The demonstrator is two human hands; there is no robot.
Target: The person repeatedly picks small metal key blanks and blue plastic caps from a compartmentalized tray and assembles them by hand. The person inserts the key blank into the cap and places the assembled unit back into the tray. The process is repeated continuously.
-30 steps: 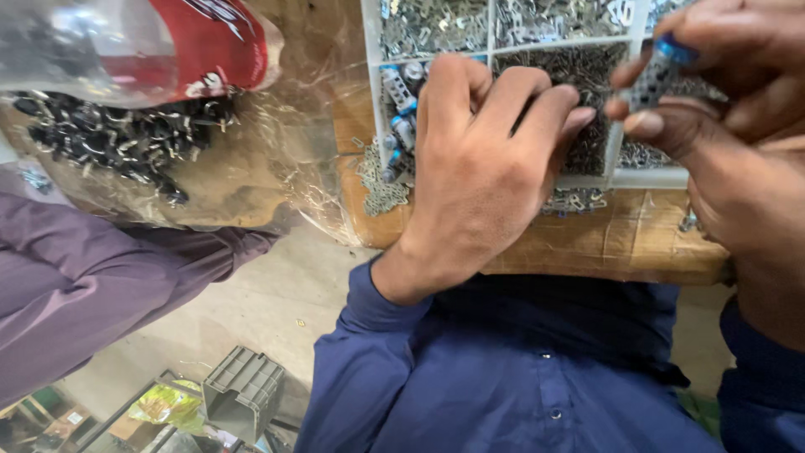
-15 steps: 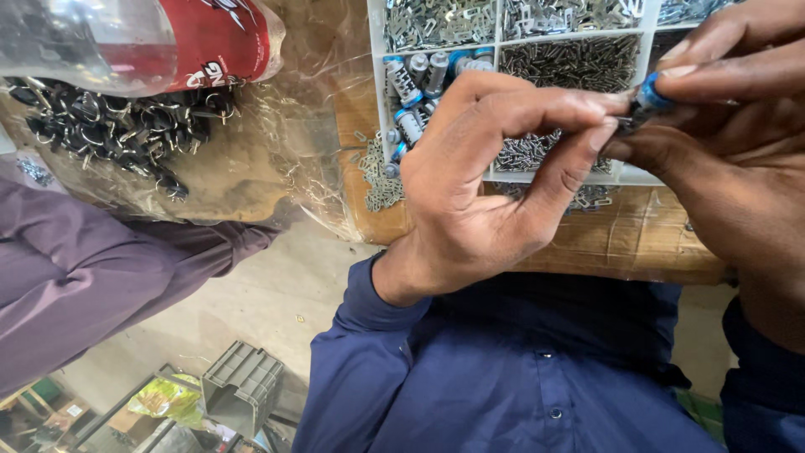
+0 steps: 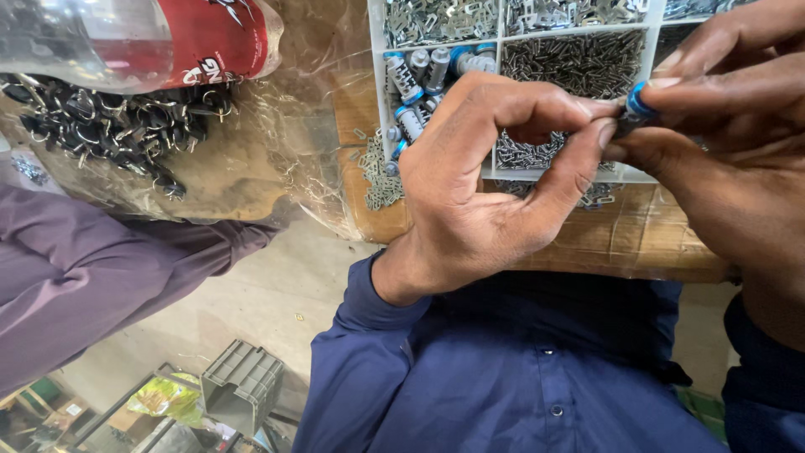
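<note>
Nearest, a blue shirt fills the foreground. Above it, the left hand and right hand meet at their fingertips, both pinched shut on one small blue-ended part held over the wooden counter. Just beyond lies a white compartment tray of metal pieces. Farther left, dark rings sit in a clear bag beside a purple sleeve.

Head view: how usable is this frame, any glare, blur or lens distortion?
Head view: even daylight with no hard shadows; the left hand and right hand, pinching a small blue-capped part, are sharp; glare streaks the crinkled plastic bag; the clear bottle at the top left edge is slightly soft; wide-angle bending shows at the edges; the floor clutter is dim.
</note>
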